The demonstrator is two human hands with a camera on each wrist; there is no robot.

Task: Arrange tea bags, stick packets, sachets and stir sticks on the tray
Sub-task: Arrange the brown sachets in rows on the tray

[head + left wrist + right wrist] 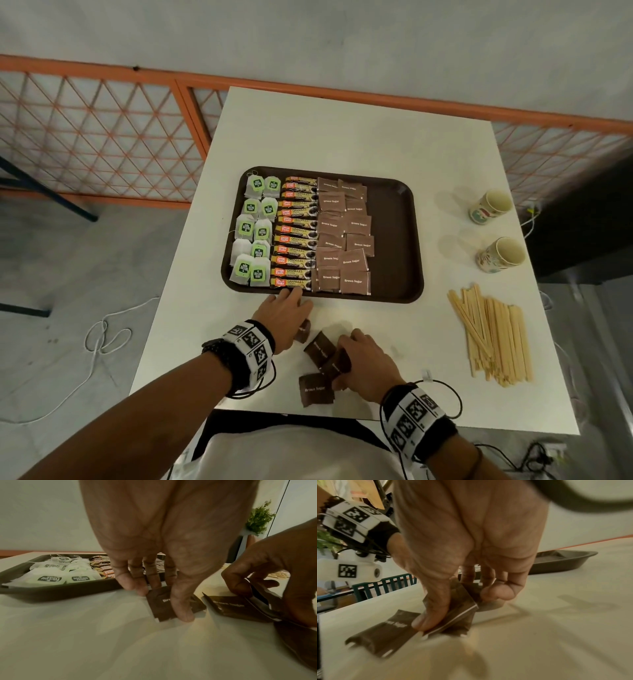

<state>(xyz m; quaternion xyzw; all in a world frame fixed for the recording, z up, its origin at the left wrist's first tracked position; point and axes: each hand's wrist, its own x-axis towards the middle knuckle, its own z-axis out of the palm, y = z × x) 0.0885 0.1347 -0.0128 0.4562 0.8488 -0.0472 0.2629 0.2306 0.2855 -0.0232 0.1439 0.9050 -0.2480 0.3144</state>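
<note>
The dark brown tray [394,240] holds tea bags [253,233] on the left, stick packets [294,233] in the middle and brown sugar sachets [342,236] beside them. Its right part is bare. My left hand [289,308] is at the tray's front rim and pinches a brown sugar sachet [158,608] between thumb and fingers, low on the table. My right hand [356,356] pinches another sachet [464,601] from a small loose pile. Two more sachets [320,346] [315,389] lie flat near it. Stir sticks [493,335] lie in a heap on the right.
Two paper cups [491,205] [501,255] lie on their sides on the white table [342,130], right of the tray. An orange mesh fence [102,137] runs behind the table. Cables lie on the floor at the left.
</note>
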